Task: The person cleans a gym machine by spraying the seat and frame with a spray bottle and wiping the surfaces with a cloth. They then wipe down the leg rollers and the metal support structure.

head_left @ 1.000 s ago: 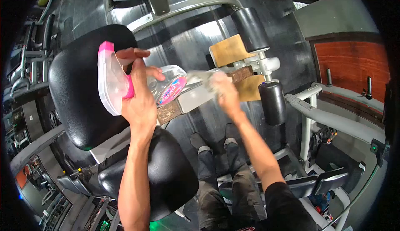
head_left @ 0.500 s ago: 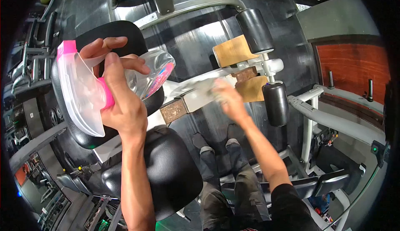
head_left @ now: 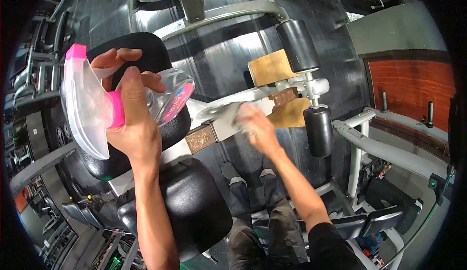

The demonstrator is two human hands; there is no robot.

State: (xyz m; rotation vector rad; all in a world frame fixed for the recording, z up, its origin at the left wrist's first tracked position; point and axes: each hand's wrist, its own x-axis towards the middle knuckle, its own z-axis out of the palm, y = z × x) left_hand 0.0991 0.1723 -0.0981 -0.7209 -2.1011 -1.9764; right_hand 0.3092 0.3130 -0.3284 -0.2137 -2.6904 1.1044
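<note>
My left hand [head_left: 134,119] is wrapped round the neck of a clear spray bottle [head_left: 171,97] with a pink collar and pink nozzle, held above a black padded seat [head_left: 141,44]. In my right hand [head_left: 258,131] is a greyish cloth [head_left: 226,112], blurred by motion. The cloth lies against the white metal beam [head_left: 231,124] of a gym machine, beside a rusty brown section [head_left: 201,139]. My right fingers are pressed on the cloth and partly smeared.
Two black foam rollers [head_left: 297,46] stand at the beam's right end near wooden plates [head_left: 272,68]. A second black pad [head_left: 194,207] is below my left hand. White frame tubes [head_left: 404,148] cross the right side. My legs and feet are below the beam.
My right hand has moved left along the beam with the cloth. My left hand and the bottle have shifted slightly left. The view has moved a little.
</note>
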